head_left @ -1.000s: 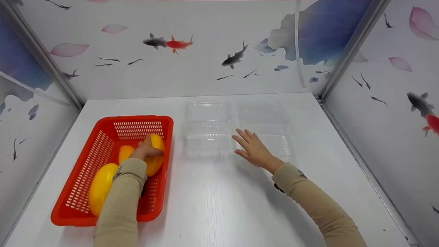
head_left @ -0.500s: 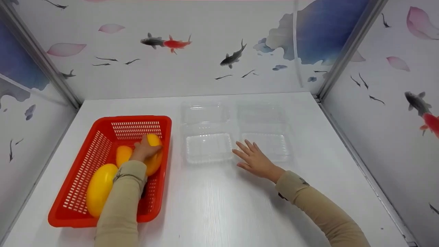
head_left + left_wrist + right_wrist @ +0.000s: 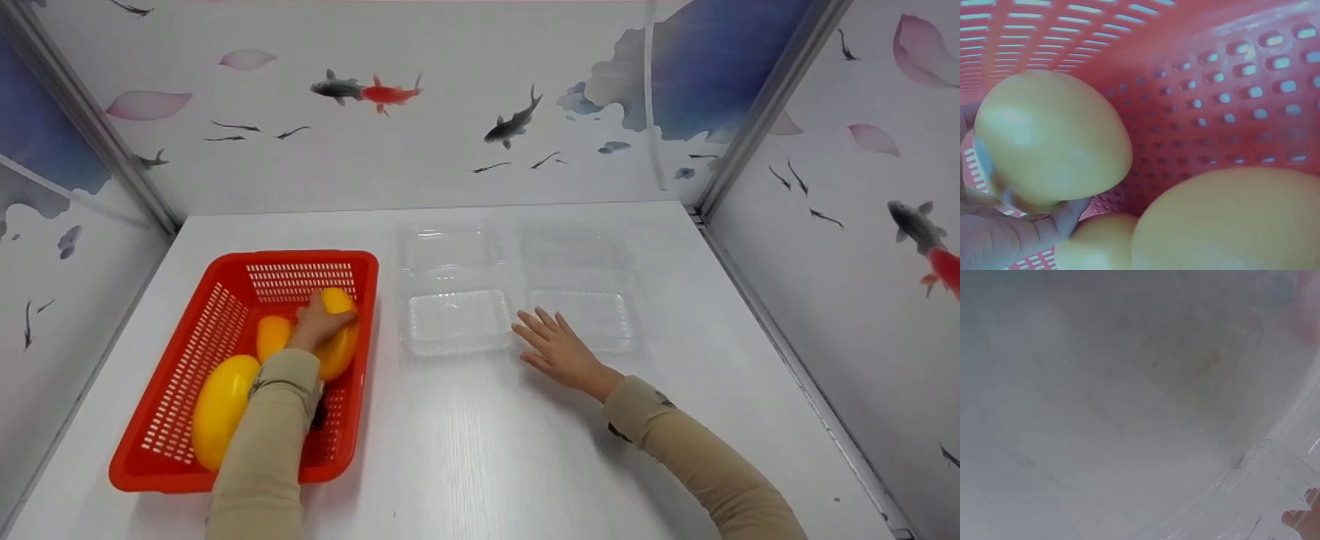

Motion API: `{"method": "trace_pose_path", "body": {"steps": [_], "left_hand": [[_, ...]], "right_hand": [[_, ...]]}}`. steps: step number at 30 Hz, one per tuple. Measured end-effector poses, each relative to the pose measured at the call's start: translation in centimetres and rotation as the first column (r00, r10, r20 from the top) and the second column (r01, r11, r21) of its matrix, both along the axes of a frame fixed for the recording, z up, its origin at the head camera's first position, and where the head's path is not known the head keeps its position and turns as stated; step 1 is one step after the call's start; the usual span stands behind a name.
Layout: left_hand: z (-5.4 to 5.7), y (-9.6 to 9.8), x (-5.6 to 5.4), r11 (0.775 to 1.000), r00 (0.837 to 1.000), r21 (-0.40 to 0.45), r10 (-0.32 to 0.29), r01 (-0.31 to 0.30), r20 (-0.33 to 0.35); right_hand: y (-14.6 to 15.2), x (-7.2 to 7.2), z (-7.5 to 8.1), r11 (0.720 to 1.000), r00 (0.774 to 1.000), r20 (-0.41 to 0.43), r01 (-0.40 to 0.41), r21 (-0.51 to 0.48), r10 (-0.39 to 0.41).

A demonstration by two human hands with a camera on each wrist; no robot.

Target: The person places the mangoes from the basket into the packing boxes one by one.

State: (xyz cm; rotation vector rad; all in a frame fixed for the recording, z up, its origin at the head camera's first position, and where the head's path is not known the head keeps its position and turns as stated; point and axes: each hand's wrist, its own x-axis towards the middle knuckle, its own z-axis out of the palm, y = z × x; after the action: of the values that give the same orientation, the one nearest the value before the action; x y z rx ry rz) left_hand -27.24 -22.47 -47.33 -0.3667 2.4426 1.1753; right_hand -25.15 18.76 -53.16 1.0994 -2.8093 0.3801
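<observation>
In the left half of the head view we see a red basket [image 3: 161, 480] with slotted sides on a white tabletop [image 3: 465, 457], and the left hand [image 3: 311, 330] reaches down into it. That hand's grip is curled round a yellow fruit [image 3: 341, 352], which sits inside the basket close to its right wall. In the left wrist view we find the same fruit at the left of the frame, with digits showing at its left side and beneath it. Just left of the hand in the head view lies a smaller-looking fruit [image 3: 274, 335], partly covered, and toward the lower left of the basket a large fruit [image 3: 221, 412] stands out, its right side hidden by the beige left sleeve [image 3: 262, 457].

Near the middle of the frame are two clear boxes side by side, a left box [image 3: 457, 322] and a right box [image 3: 592, 319] (each with a second clear section behind it). The right hand [image 3: 562, 356] holds nothing; its grip is spread, fingertips at the near left corner of the right box. The right wrist view is hazy, so we cannot say for certain whether they touch the plastic. Painted fish [image 3: 514, 127] decorate the back wall [image 3: 420, 172].
</observation>
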Motion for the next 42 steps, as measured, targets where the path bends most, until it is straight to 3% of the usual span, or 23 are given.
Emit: {"method": "trace_pose_path", "body": {"steps": [7, 14, 20, 25, 31, 35, 38, 42], "left_hand": [[1.9, 0.0, 0.1, 0.997, 0.999, 0.058, 0.042, -0.044, 0.032], [5.2, 0.4, 0.2, 0.992, 0.998, 0.111, 0.058, -0.057, -0.006], [7.9, 1.3, -0.4, 0.99, 0.995, 0.126, 0.073, -0.063, -0.075], [9.1, 4.0, -0.8, 0.995, 0.986, 0.096, 0.052, -0.036, -0.159], [9.9, 8.4, -1.0, 0.993, 0.982, 0.105, -0.029, 0.049, -0.188], [9.8, 11.2, -1.2, 0.993, 0.975, 0.085, -0.067, 0.087, -0.211], [8.8, 13.2, -1.4, 0.993, 0.954, 0.049, -0.093, 0.112, -0.285], [6.5, 15.6, -1.7, 0.992, 0.912, 0.008, -0.115, 0.128, -0.395]], "right_hand": [[0.0, 0.0, 0.2, 1.0, 1.0, 0.025, 0.018, 0.007, -0.018], [0.1, 0.0, 0.1, 1.0, 0.999, 0.03, 0.018, 0.0, -0.018], [0.2, -0.1, 0.0, 1.0, 1.0, 0.022, 0.018, 0.001, -0.018], [0.2, -0.1, -0.1, 1.0, 0.999, 0.033, 0.027, -0.001, -0.027], [0.0, -0.1, -0.1, 0.999, 0.999, 0.028, 0.031, -0.009, -0.031], [-0.1, 0.0, -0.1, 1.0, 0.999, 0.034, 0.028, -0.005, -0.028], [-0.1, 0.0, -0.1, 1.0, 0.999, 0.029, 0.023, 0.007, -0.023], [-0.1, 0.1, -0.1, 0.999, 0.999, 0.031, 0.028, 0.02, -0.029]]}}
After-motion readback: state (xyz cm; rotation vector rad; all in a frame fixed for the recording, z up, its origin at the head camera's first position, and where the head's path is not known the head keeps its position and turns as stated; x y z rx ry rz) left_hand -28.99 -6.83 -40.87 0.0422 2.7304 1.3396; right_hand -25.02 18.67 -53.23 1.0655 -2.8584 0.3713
